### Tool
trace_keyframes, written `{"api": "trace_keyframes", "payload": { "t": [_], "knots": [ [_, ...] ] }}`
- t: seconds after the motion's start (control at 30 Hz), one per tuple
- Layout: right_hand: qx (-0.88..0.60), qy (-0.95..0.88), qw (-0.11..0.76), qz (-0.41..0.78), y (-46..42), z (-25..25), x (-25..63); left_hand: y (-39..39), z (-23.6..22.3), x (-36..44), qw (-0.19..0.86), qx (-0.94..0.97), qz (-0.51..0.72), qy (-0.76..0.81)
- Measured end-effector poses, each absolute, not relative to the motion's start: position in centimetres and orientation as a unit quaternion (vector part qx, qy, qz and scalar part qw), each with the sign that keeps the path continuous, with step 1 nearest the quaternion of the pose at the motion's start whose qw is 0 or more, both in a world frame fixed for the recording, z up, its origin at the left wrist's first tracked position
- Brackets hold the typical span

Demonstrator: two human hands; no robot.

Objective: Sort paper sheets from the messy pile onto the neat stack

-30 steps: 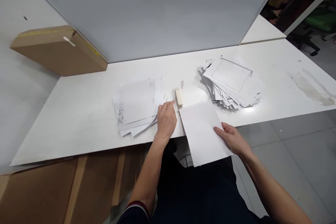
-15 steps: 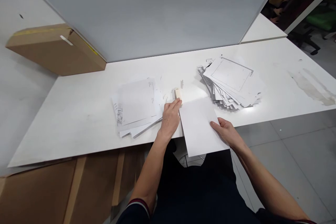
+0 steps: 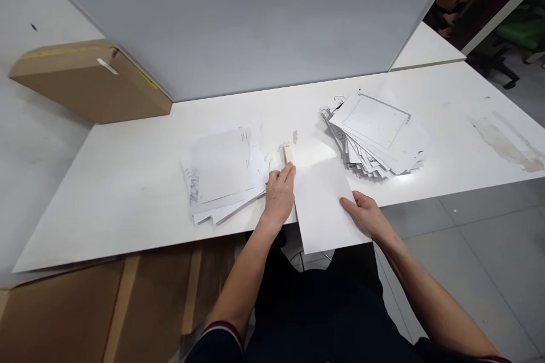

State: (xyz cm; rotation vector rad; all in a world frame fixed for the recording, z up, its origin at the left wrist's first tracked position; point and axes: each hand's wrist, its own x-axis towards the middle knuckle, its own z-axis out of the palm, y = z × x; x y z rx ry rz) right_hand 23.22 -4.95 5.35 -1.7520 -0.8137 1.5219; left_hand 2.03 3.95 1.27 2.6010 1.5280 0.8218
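Cardboard box (image 3: 97,82) stands far left. Left paper pile (image 3: 221,164) crowds the left hand (image 3: 280,198), which has moved onto the stapler (image 3: 289,152), apparently to press; thumb hidden, closure indeterminable. White sheet (image 3: 326,204) overhangs the table (image 3: 128,181) edge, pinched by the right hand (image 3: 368,215). Right paper pile (image 3: 377,125) sits beyond, not obstructing.

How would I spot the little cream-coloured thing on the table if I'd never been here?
Find the white table below the grey panel. Between the left papers and the right papers, at the left hand, lies the cream object, perhaps a stapler. Unlike those flat papers, it is narrow and blocky.
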Motion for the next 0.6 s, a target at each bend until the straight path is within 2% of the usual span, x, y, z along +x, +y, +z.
{"api": "trace_keyframes", "payload": {
  "t": [0.37, 0.6],
  "knots": [
    [-0.633, -0.281, 0.343, 0.635, -6.2, 6.2, 25.0, 4.2, 2.3, 2.3, -0.003, 0.829, 0.32, 0.458],
    [-0.6, -0.316, 0.409, 0.611, -4.5, 8.8, 25.3, 0.4, 0.0, 0.4, 0.077, 0.801, 0.434, 0.405]
  ]
}}
